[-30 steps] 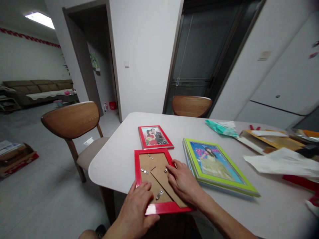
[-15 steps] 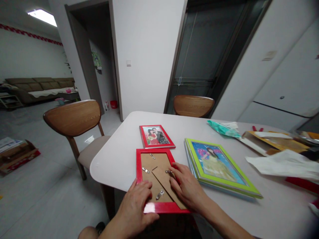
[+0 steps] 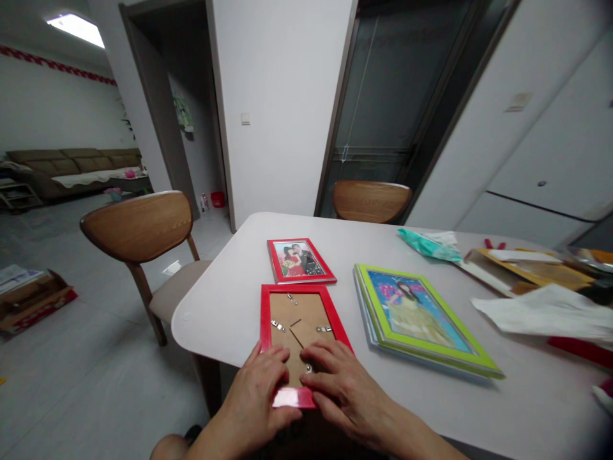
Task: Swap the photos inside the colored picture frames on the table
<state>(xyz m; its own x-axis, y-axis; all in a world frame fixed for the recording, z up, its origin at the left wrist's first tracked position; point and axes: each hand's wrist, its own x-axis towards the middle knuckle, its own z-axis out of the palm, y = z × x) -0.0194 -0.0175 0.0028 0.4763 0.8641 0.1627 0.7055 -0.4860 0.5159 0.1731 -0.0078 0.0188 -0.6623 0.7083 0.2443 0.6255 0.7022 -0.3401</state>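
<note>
Red frame (image 3: 297, 295) face-down at table (image 3: 225, 300) edge; right hand (image 3: 345, 385) shifted from side clip (image 3: 324, 329) to bottom clip (image 3: 309, 368), fingers flat; left hand (image 3: 261, 391) clamps frame's near edge, hands together

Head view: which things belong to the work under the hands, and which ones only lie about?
In hand: face-down red frame, its brown backing board, metal clips, left hand and right hand resting on it.
Lying about: small red framed photo, green framed picture, teal bag, white paper.
</note>
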